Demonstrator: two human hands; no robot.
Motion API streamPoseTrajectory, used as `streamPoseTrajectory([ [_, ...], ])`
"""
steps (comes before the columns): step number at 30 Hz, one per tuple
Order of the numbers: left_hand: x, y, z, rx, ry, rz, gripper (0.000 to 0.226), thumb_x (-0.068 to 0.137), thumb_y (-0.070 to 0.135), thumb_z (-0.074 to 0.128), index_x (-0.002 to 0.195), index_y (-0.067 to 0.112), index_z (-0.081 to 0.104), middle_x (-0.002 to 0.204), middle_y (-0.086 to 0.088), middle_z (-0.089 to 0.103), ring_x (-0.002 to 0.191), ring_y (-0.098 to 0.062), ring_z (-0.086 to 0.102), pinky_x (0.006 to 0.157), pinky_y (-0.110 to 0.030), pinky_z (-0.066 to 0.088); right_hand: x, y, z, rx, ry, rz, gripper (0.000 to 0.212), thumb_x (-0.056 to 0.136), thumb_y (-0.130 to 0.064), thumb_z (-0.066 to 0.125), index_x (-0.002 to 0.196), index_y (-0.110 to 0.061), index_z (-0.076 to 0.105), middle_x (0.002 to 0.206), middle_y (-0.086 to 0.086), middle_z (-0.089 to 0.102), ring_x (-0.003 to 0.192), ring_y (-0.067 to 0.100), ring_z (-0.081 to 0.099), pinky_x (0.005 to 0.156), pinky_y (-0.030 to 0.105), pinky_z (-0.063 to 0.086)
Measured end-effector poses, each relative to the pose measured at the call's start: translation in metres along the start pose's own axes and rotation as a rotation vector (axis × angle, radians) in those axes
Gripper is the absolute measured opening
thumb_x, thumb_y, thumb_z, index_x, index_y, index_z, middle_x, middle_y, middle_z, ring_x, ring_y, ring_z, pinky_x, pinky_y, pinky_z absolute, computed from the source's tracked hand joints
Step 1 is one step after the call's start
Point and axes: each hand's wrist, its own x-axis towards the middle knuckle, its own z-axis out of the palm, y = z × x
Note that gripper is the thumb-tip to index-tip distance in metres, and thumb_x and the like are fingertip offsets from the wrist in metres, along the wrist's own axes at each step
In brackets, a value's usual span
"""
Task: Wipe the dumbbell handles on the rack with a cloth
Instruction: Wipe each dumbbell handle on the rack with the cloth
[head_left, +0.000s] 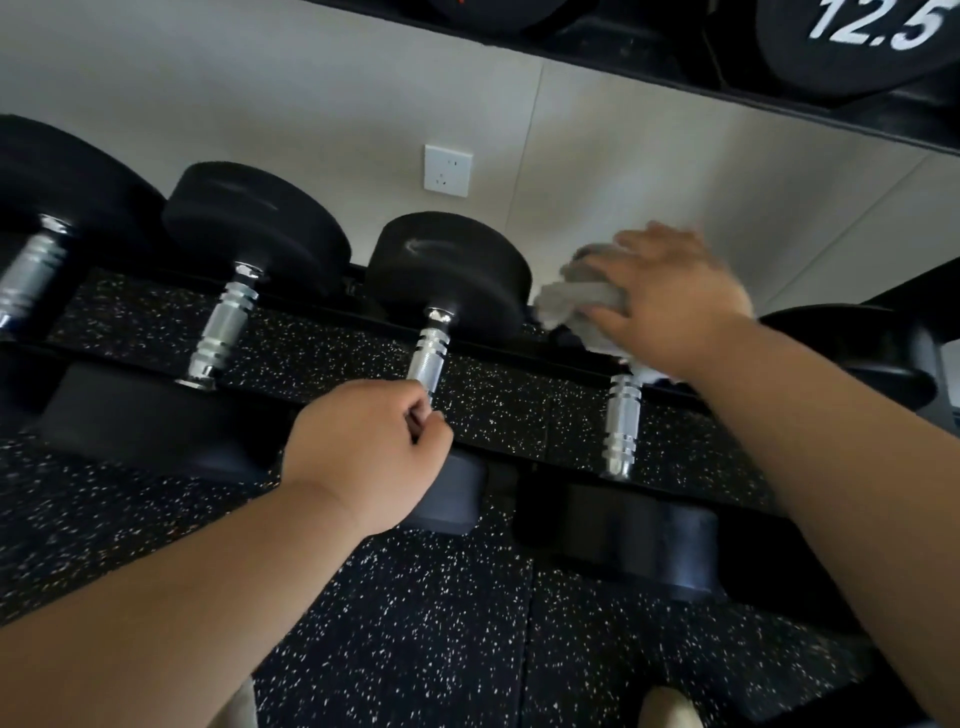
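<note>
Several black dumbbells with chrome handles lie across the lower rack rails. My left hand (371, 449) is closed around the near end of the middle dumbbell's handle (430, 345). My right hand (670, 296) presses a grey cloth (579, 299) onto the far end of the neighbouring dumbbell on the right; the hand is blurred. That dumbbell's chrome handle (622, 423) shows below the cloth. Two more chrome handles, one (221, 327) left of the middle and one (28, 275) at the far left, are untouched.
An upper shelf (727, 78) holds a dumbbell marked 12.5 (878, 26) overhead at top right. A white wall socket (448, 170) sits on the wall behind the rack. Black speckled rubber flooring (415, 623) lies below. Another black dumbbell head (872, 348) is at the right.
</note>
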Motion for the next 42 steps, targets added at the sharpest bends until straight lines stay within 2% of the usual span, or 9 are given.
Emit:
streamPoseTrajectory([
  [3,0.0,-0.002,0.0,-0.006,-0.002,0.009,0.035,0.087,0.056,0.039,0.078,0.031,0.063,0.072,0.017,0.062,0.07,-0.003,0.057,0.058,-0.027,0.051,-0.034,0.023,0.004,0.193,0.03,0.255,0.077,0.084,-0.077,0.05,0.152,-0.052,0.021,0.151,0.01,0.045,0.129,0.043,0.05,0.098,0.06,0.051],
  [9,0.0,-0.004,0.004,-0.022,0.018,0.001,0.034,0.084,0.057,0.038,0.072,0.031,0.056,0.071,0.014,0.059,0.074,-0.006,0.055,0.058,-0.027,0.042,-0.04,0.007,0.019,0.38,0.063,0.438,0.086,0.087,-0.059,0.061,0.157,-0.032,0.021,0.148,0.02,0.043,0.121,0.048,0.055,0.097,0.057,0.051],
  [12,0.0,-0.003,0.004,-0.025,0.011,-0.011,0.032,0.086,0.055,0.042,0.072,0.03,0.055,0.071,0.014,0.058,0.077,-0.007,0.054,0.062,-0.029,0.045,-0.029,-0.001,0.021,0.228,0.119,0.35,0.071,0.095,-0.057,0.045,0.155,-0.022,0.03,0.151,0.023,0.04,0.131,0.052,0.047,0.1,0.063,0.049],
  [16,0.001,-0.004,0.004,-0.025,0.017,-0.016,0.03,0.09,0.052,0.049,0.072,0.029,0.055,0.07,0.014,0.058,0.075,-0.008,0.054,0.061,-0.029,0.042,0.0,-0.019,0.008,0.144,0.082,0.186,0.058,0.102,-0.049,0.039,0.154,-0.024,0.04,0.161,0.018,0.038,0.143,0.042,0.042,0.108,0.055,0.043],
  [21,0.0,-0.004,0.004,-0.03,0.032,-0.004,0.031,0.089,0.052,0.05,0.068,0.028,0.05,0.066,0.014,0.056,0.073,-0.007,0.052,0.06,-0.029,0.036,0.047,-0.075,-0.005,0.313,0.099,-0.019,0.066,0.101,-0.045,0.044,0.161,-0.024,0.026,0.155,0.018,0.042,0.131,0.044,0.053,0.105,0.051,0.047],
  [25,0.0,-0.005,0.004,-0.034,0.044,0.019,0.031,0.085,0.055,0.04,0.068,0.029,0.047,0.065,0.015,0.055,0.074,-0.008,0.053,0.06,-0.029,0.035,0.075,-0.132,-0.004,0.333,0.116,-0.091,0.091,0.098,-0.071,0.032,0.165,-0.016,0.003,0.166,0.018,0.021,0.148,0.041,0.031,0.12,0.053,0.034],
  [30,-0.002,-0.007,0.005,-0.095,0.087,0.022,0.029,0.085,0.052,0.038,0.072,0.031,0.053,0.067,0.014,0.059,0.073,-0.014,0.054,0.069,-0.035,0.047,0.057,-0.104,0.011,0.346,0.046,-0.036,0.087,0.098,-0.067,0.037,0.165,-0.021,0.004,0.165,0.021,0.023,0.143,0.043,0.041,0.115,0.053,0.037],
  [36,-0.008,-0.003,0.001,-0.022,0.066,-0.05,0.044,0.09,0.054,0.032,0.097,0.03,0.067,0.091,0.013,0.066,0.091,-0.018,0.058,0.087,-0.04,0.045,0.055,-0.107,0.0,0.246,0.0,-0.089,0.09,0.101,-0.063,0.033,0.164,-0.012,-0.004,0.169,0.022,0.007,0.152,0.043,0.026,0.12,0.052,0.031],
  [42,-0.025,-0.01,-0.002,-0.064,0.026,-0.124,0.05,0.095,0.064,0.036,0.116,0.031,0.066,0.112,0.012,0.064,0.112,-0.016,0.057,0.105,-0.042,0.043,0.107,-0.158,-0.025,-0.017,0.095,-0.338,0.094,0.094,-0.077,0.031,0.16,-0.011,0.023,0.154,0.017,0.043,0.137,0.038,0.048,0.106,0.051,0.05],
])
